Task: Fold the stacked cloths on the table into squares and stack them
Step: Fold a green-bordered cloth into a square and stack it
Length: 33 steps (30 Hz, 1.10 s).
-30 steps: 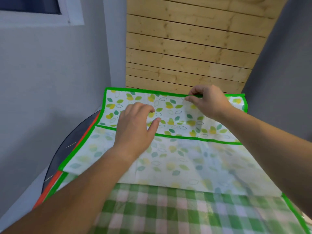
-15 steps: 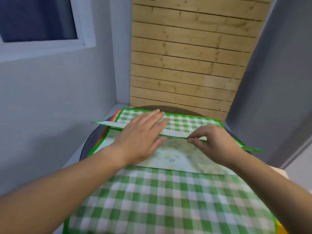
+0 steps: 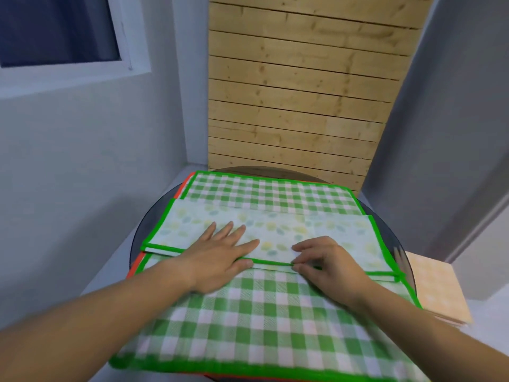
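Pressing leaf cloth (image 3: 289,230) flat, my left hand (image 3: 220,257) spread; my right hand (image 3: 330,268) pinches its 6 o'clock hem. Cloth lies across check cloth (image 3: 261,321), toward 12 o'clock. I'd line up green hems before creasing.

Soft, even indoor light fills the scene, fairly bright, with no source in view. The dark blue window pane (image 3: 55,28) at upper left looks dim. Shadows are faint: only a thin, soft one lies under the left hand (image 3: 220,257) and the right hand (image 3: 327,264). The pale leaf-printed cloth (image 3: 303,227) looks washed out and slightly soft. Motion blur smears both forearms and the near edge of the green-and-white checked cloth (image 3: 261,321). Wide-angle distortion tilts the pale wooden plank wall (image 3: 297,92) and bends lines toward the frame's edges. Small glints mark the dark round tabletop (image 3: 144,227) at its right rim.
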Motion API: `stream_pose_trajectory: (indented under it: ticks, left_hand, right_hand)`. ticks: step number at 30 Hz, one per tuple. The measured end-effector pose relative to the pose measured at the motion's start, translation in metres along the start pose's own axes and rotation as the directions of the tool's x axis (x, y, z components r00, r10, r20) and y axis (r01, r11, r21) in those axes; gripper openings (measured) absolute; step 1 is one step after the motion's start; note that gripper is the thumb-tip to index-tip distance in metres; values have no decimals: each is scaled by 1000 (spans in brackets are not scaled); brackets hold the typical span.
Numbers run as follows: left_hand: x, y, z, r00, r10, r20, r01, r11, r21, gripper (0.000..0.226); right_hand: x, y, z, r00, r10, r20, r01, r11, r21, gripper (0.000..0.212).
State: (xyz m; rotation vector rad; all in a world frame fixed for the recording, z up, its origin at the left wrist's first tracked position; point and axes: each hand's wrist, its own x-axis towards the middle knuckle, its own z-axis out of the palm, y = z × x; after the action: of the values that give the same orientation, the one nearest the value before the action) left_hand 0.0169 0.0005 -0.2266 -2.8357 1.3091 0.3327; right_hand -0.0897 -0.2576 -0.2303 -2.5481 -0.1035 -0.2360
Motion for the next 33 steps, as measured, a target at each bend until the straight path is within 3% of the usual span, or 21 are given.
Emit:
stream_pose_trajectory:
  ticks: [9,17,22,27,33]
  left_hand:
    - [-1,-4,3,999,45,-29,-44,999,14,57]
    - [-6,-4,0,999,16,-32,-18,998,-52,64]
    - [3,-3,-10,991,-136,14,136,975,-175,73]
    - [25,-10,-10,962,-270,43,273,945,-179,77]
    - [38,-41,-3,847,-531,-28,517,836,-185,84]
  right_hand:
    - [-3,6,10,993,-70,-94,70,998,-1,8]
    - [-4,2,9,995,-83,-56,79,994,-78,12]
    - [-3,0,13,992,-120,-43,114,986,-122,13]
    - [-3,2,16,995,-74,-61,70,995,-74,12]
    - [-2,4,18,999,-9,-40,10,1000,30,16]
